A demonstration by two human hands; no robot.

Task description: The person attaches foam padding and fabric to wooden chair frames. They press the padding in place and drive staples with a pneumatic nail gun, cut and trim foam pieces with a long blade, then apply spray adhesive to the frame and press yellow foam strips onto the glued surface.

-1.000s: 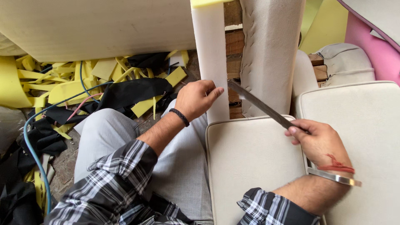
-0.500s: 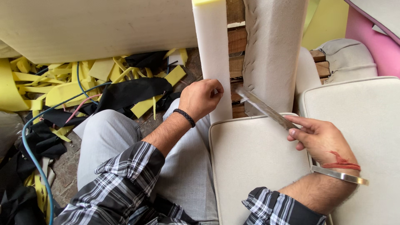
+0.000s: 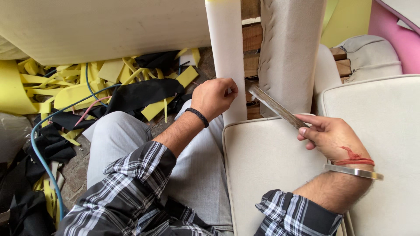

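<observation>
Here | we are pinching the upright white foam strip [image 3: 226,52] with our left hand [image 3: 214,97] | right hand [image 3: 332,137] is gripping the flat blade [image 3: 276,106] | next, likely, blade meeting foam edge squarely.

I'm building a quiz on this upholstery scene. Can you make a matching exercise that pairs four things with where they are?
Things:
1. white foam strip
2. long metal blade
3. yellow foam scraps
4. blue cable

Places:
A. piled on the floor at upper left
B. pinched by the left hand
C. curving along the floor at far left
D. held in the right hand

Pairs: 1-B, 2-D, 3-A, 4-C
</observation>
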